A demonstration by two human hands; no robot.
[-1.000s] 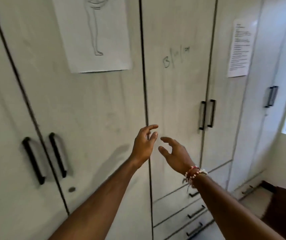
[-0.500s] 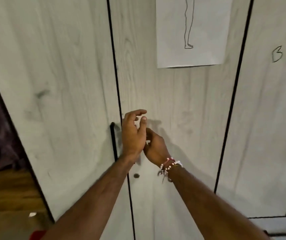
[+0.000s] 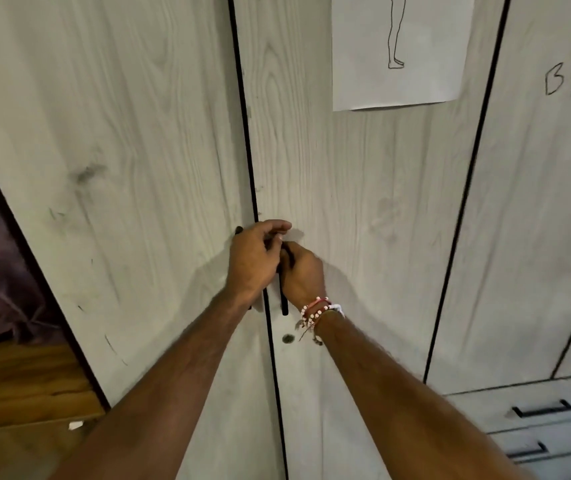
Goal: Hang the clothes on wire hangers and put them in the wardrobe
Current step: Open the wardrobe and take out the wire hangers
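Note:
A pale wood-grain wardrobe fills the view, its left door [image 3: 121, 168] and right door [image 3: 346, 202] shut and meeting at a dark seam. My left hand [image 3: 254, 261] is curled around the left door's black handle, of which only the top tip [image 3: 239, 231] shows. My right hand [image 3: 303, 275], with bead bracelets at the wrist, grips the right door's black handle [image 3: 284, 303]. The two hands touch over the seam. No clothes or wire hangers are in sight.
A round keyhole [image 3: 288, 338] sits below the right handle. A paper sheet with a line drawing [image 3: 398, 57] is stuck on the right door. Drawers with black pulls [image 3: 542, 408] are at the lower right. Wooden furniture [image 3: 17, 393] and a dark curtain stand at the left.
My view swung left along the wardrobe. Both hands travelled from open air to the pair of handles at the seam and closed on them.

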